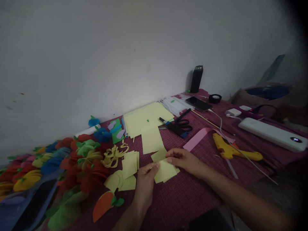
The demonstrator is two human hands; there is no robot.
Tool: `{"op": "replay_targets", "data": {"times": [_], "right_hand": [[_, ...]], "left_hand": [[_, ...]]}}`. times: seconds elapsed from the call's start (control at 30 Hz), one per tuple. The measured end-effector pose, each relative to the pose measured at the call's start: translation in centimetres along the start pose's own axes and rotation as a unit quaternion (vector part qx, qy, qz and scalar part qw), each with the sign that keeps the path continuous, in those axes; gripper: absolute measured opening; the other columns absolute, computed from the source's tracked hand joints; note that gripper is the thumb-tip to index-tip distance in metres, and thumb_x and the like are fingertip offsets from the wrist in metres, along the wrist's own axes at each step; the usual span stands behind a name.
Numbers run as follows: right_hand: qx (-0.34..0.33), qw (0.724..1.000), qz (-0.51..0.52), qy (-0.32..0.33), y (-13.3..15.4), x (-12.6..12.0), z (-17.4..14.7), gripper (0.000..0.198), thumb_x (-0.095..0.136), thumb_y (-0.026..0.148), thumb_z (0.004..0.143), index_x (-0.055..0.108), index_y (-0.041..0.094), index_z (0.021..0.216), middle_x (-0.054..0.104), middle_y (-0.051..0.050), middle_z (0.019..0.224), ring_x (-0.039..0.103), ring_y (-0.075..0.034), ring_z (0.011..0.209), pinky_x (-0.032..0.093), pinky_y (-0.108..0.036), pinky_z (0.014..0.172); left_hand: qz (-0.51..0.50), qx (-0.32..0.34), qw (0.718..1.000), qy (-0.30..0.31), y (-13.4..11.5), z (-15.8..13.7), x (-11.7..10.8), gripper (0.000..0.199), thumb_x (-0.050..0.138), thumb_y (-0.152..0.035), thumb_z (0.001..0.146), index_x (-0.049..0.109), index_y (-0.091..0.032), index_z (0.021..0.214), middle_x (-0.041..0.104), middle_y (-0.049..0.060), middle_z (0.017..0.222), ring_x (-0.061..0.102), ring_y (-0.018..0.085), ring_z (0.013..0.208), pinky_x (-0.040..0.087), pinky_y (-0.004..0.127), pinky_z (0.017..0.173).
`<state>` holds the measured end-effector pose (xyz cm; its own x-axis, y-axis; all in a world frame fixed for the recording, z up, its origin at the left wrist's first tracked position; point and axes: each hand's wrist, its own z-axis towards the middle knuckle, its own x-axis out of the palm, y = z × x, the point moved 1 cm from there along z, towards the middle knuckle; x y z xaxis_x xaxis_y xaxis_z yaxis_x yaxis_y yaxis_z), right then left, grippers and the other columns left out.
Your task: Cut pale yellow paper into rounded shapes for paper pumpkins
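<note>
Got the left hand (145, 180) and right hand (185, 159) pretty much side by side, thumbs (156, 165) pinched to bent fingers (175, 152), with the right forearm (240, 197) slanted off to near right.

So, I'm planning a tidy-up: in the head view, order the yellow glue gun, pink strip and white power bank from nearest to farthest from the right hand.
From the right hand:
1. Pink strip, just beyond it, rightward.
2. Yellow glue gun, farther right.
3. White power bank, rightmost of the three.
</note>
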<state>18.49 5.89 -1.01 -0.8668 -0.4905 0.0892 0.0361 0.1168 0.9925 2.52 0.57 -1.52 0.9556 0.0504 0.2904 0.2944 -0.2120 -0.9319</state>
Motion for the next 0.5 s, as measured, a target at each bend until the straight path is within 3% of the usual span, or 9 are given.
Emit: {"op": "replay_targets", "data": {"times": [0.23, 0.4, 0.5], "right_hand": [[0.003, 0.999, -0.034, -0.011, -0.5, 0.0, 0.1, 0.024, 0.058, 0.037, 0.070, 0.053, 0.015, 0.062, 0.041, 0.007, 0.049, 0.034, -0.007, 0.045, 0.026, -0.019, 0.043], [0.011, 0.999, -0.014, -0.036, -0.1, -0.8, 0.0, 0.022, 0.058, 0.036, 0.070, 0.055, 0.015, 0.065, 0.048, 0.005, 0.055, 0.039, -0.008, 0.049, 0.030, -0.020, 0.049], [0.022, 1.000, -0.010, 0.010, -0.3, -0.4, -0.2, 0.021, 0.058, 0.034, 0.070, 0.055, 0.015, 0.065, 0.047, 0.005, 0.055, 0.039, -0.007, 0.049, 0.030, -0.020, 0.048]], "left_hand": [[0.045, -0.013, 0.999, 0.022, 0.3, 0.1, 0.4, 0.030, 0.055, -0.037, 0.074, 0.066, -0.011, 0.083, 0.064, 0.004, 0.066, 0.055, 0.013, 0.057, 0.039, 0.023, 0.054], [0.072, -0.010, 0.995, -0.066, -1.7, 0.6, -0.9, 0.032, 0.054, -0.041, 0.073, 0.063, -0.010, 0.076, 0.064, 0.006, 0.062, 0.056, 0.014, 0.052, 0.038, 0.022, 0.048], [0.110, -0.005, 0.990, -0.091, -2.3, 0.8, -1.3, 0.034, 0.050, -0.042, 0.075, 0.062, -0.011, 0.080, 0.065, 0.007, 0.071, 0.059, 0.016, 0.064, 0.041, 0.023, 0.056]]}}
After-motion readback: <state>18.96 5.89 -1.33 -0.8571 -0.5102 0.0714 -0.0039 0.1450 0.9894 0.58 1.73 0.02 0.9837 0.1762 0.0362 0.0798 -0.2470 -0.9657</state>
